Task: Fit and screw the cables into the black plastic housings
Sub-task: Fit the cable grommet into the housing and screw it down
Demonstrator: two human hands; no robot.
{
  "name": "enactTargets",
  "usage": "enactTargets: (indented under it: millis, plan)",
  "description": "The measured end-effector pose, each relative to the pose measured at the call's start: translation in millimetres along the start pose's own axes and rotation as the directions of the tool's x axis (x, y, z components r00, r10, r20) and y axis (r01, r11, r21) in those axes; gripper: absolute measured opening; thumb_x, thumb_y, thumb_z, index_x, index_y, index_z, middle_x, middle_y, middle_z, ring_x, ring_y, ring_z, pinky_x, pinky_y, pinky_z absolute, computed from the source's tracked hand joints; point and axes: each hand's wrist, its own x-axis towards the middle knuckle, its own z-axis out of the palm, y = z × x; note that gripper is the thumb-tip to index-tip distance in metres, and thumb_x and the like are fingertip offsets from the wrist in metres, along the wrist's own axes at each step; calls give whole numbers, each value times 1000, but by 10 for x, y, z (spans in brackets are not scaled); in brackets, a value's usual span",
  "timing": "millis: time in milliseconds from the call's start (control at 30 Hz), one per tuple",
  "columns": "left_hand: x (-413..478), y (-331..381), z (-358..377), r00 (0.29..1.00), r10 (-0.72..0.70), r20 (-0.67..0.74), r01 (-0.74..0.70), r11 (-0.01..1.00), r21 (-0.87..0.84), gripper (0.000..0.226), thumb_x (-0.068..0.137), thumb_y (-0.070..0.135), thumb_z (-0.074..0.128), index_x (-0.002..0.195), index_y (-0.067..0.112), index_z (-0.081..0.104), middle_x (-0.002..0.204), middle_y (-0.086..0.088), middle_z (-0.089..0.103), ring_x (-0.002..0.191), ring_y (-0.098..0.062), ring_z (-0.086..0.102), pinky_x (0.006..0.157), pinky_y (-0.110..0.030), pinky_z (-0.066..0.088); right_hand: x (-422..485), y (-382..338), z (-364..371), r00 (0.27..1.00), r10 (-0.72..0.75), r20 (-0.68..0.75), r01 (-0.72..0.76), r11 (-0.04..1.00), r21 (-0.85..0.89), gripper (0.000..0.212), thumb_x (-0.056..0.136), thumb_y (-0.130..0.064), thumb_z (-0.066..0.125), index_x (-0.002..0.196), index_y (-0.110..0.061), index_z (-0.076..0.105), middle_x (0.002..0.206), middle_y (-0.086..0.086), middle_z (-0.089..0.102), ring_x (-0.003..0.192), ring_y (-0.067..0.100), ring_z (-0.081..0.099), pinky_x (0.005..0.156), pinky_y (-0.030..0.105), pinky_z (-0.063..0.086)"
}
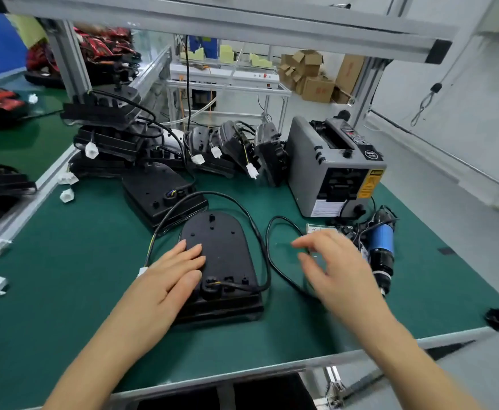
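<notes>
Fingers (190,255) of the left hand (165,282) lie straight and flat on the black arch-shaped plastic housing (221,247), pressing it onto the green bench mat (79,261), gripping nothing. The right hand (340,270) hovers over the mat, fingers loosely spread and empty, blurred, between the housing and the blue-and-black electric screwdriver (381,247) lying at the right. The thin black cable (269,270) enters the housing's near end, yellow strands showing there, then loops wide round the top and down to a white plug (142,272) by the left wrist. Whether it is fully seated I cannot tell.

My read is that fastening comes next. That calls for a firm left palm so the housing cannot skate; the cable pushed right down into its channel before any screw goes in; the loop swept clear of the screw points; and the driver held square to the hole, or the plastic thread may strip.
</notes>
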Motion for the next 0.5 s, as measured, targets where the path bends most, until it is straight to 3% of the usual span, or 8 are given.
enactTargets:
  millis: [67,133,200,300,500]
  plan:
    - [-1,14,1,1000,-8,-5,8,1000,-13,37,82,54,36,117,50,49,134,37,40,132,19,19,116,-27,18,248,383,-248,980,197,-14,-196,961,-195,19,89,-13,57,99,-21,71,102,-4,66,98,17,56,84,32,45]
    - [-3,12,1,1000,-10,-12,10,1000,-18,37,82,52,38,117,50,50,133,37,41,132,20,19,116,-29,18,423,724,-421,951,310,4,-275,848,-452,23,91,-16,52,100,-25,71,106,-2,67,101,22,52,82,34,43]
    - [-6,-3,7,1000,-16,-20,16,1000,-20,38,83,51,39,119,49,51,133,38,42,132,19,19,118,-38,18,532,922,-473,936,346,60,-247,771,-587,24,91,-19,51,101,-28,70,105,-2,67,102,25,49,81,36,45]
    - [-7,-6,16,999,-39,-28,38,999,-28,38,83,50,40,119,49,53,132,38,43,133,18,20,117,-52,15,623,1018,-378,949,282,139,-125,744,-656,19,90,-26,53,98,-30,71,100,-5,67,99,23,47,79,34,45]
    - [-8,10,10,999,-35,-24,34,999,-29,38,83,49,41,119,48,53,133,38,43,133,18,20,117,-50,16,733,1077,-126,950,240,202,-14,675,-737,23,92,-35,51,103,-30,70,105,-6,65,104,22,47,83,34,40]
